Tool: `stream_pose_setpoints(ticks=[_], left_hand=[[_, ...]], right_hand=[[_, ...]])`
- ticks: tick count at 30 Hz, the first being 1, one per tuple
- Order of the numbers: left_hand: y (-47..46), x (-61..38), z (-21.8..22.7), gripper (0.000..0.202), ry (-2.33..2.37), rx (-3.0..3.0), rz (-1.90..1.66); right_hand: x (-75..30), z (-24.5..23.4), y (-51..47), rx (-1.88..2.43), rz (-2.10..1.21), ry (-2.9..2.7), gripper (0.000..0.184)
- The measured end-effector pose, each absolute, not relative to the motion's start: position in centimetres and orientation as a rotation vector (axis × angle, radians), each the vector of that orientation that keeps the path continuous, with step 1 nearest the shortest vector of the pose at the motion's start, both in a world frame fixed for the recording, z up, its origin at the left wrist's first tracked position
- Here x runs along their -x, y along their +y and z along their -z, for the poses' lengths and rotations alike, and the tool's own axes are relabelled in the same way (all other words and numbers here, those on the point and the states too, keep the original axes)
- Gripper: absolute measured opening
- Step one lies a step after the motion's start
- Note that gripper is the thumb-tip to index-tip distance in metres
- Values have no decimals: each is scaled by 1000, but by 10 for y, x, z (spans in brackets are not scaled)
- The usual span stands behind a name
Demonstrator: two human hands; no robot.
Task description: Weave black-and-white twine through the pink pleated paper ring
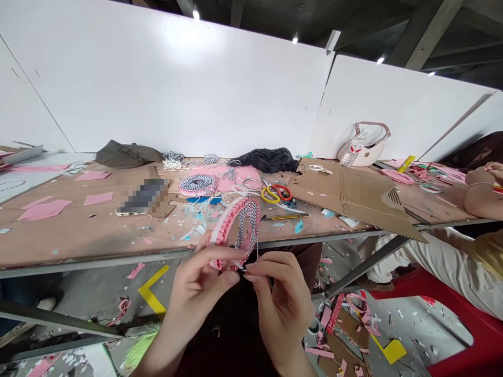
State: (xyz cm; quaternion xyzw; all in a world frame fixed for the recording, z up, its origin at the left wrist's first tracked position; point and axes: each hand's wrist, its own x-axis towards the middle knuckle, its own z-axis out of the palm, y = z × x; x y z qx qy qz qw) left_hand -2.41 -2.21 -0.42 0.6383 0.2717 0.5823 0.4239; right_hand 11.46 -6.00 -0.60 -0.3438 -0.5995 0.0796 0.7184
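My left hand [202, 285] grips the lower edge of a pink ring [225, 224] with pleated sides and a white band, held upright before the table edge. Black-and-white cord [240, 230] is strung across the ring's inside. Close beside it, my right hand [282, 293] pinches the cord near the ring's bottom; the exact bit between the fingertips is small and partly hidden. Behind the ring on the table lie scissors with yellow and red handles [271, 195], a yellow cutter knife [291, 216] and a similar pink ring woven with cord [197, 184].
A phone [143, 196], pink paper pieces [46, 209], a dark cloth [267, 159], a cardboard sheet [349, 191] and a white bag with a bottle [371, 146] lie on the table. Another person's arm [483, 193] rests at right. Scraps litter the floor.
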Motion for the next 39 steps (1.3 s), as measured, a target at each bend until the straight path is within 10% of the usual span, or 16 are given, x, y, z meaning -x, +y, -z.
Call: stream_pose_setpoints(ticks=[39], left_hand=[[-26,14,1,24,666,-1478,-1670]], right_hand=[[-111,9,-71,829,22,-1414,29]])
